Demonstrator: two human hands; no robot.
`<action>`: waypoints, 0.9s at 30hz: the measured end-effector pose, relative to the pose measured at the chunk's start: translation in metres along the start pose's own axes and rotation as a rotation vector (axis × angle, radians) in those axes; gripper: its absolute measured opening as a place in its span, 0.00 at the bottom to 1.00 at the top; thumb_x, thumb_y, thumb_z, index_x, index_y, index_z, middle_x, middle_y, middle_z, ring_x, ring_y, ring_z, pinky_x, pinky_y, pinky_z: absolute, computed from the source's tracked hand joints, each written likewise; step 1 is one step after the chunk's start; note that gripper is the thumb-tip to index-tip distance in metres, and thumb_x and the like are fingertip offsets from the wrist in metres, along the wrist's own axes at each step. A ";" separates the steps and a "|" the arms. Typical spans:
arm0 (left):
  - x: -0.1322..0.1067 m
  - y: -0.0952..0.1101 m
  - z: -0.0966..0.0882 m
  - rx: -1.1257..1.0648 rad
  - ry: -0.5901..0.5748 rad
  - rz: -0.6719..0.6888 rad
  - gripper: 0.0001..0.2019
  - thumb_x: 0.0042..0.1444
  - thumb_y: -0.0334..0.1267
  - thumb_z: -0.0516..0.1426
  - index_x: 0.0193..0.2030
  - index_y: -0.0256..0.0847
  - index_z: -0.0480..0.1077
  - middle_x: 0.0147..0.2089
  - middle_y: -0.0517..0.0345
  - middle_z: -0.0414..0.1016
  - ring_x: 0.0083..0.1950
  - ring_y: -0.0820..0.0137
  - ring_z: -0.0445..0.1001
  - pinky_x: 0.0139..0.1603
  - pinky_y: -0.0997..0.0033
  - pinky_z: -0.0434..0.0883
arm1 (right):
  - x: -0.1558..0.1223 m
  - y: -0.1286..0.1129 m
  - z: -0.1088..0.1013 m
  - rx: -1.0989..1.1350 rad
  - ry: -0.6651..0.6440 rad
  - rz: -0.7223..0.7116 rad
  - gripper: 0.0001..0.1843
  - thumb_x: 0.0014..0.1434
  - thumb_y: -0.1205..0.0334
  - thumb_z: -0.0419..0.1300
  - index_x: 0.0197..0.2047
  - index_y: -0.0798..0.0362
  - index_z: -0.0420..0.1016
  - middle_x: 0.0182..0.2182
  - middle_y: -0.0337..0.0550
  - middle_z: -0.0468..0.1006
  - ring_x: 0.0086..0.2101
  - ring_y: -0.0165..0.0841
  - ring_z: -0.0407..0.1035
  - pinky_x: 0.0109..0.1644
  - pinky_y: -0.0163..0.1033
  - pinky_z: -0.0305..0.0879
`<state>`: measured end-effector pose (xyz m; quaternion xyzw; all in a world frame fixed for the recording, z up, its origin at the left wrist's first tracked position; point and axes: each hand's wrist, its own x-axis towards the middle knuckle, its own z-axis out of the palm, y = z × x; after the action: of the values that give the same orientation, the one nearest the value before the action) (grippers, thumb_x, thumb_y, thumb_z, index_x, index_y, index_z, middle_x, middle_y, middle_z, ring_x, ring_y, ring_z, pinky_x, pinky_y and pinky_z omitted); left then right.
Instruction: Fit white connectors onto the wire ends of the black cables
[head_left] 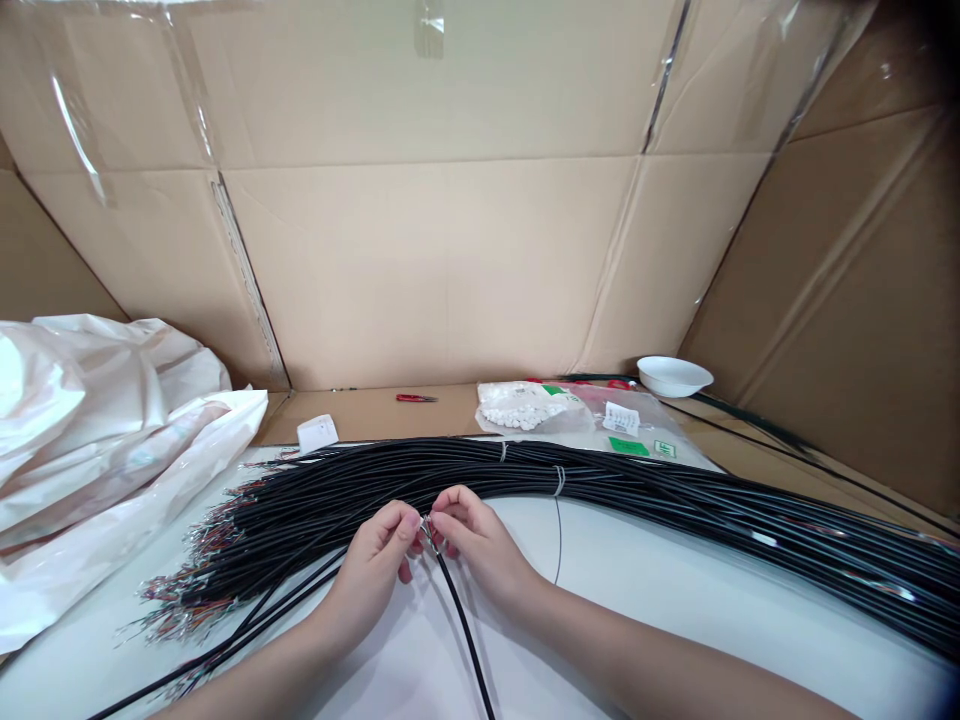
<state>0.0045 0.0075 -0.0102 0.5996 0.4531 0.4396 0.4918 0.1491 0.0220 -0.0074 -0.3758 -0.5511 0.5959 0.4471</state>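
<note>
My left hand and my right hand meet above the white table top, their fingertips pinching the stripped end of a black cable. A small metallic piece shows at that end, partly hidden by my fingers. From there the cable runs down toward me. Behind my hands lies a long bundle of black cables, held by thin ties. Its frayed, multicoloured wire ends fan out to the left, and several loose cables pass beneath my left wrist.
A crumpled white plastic sack lies at the left. Along the back are a white card, a red-handled tool, a clear bag of small white parts and a white bowl. Cardboard walls rise behind.
</note>
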 end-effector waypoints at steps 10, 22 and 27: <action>0.000 0.004 0.000 0.017 0.035 0.041 0.14 0.58 0.45 0.49 0.34 0.37 0.69 0.33 0.56 0.67 0.31 0.71 0.64 0.25 0.77 0.62 | 0.000 -0.001 0.000 0.143 -0.016 -0.015 0.15 0.48 0.57 0.61 0.33 0.53 0.58 0.20 0.31 0.65 0.22 0.24 0.57 0.26 0.31 0.50; -0.001 0.006 0.000 0.048 0.047 0.030 0.16 0.57 0.45 0.50 0.46 0.41 0.70 0.41 0.54 0.70 0.33 0.70 0.66 0.28 0.75 0.64 | 0.002 0.004 -0.002 0.142 -0.001 -0.052 0.10 0.48 0.61 0.58 0.32 0.53 0.61 0.19 0.31 0.63 0.22 0.25 0.56 0.26 0.32 0.49; -0.002 0.007 -0.001 0.041 0.050 0.029 0.16 0.57 0.45 0.50 0.46 0.41 0.71 0.42 0.53 0.70 0.34 0.70 0.66 0.28 0.75 0.65 | 0.002 0.005 -0.001 0.034 0.007 -0.065 0.05 0.52 0.63 0.54 0.32 0.53 0.61 0.21 0.33 0.63 0.23 0.26 0.58 0.27 0.33 0.54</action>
<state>0.0044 0.0052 -0.0031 0.6050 0.4652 0.4522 0.4616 0.1493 0.0241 -0.0127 -0.3523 -0.5513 0.5891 0.4743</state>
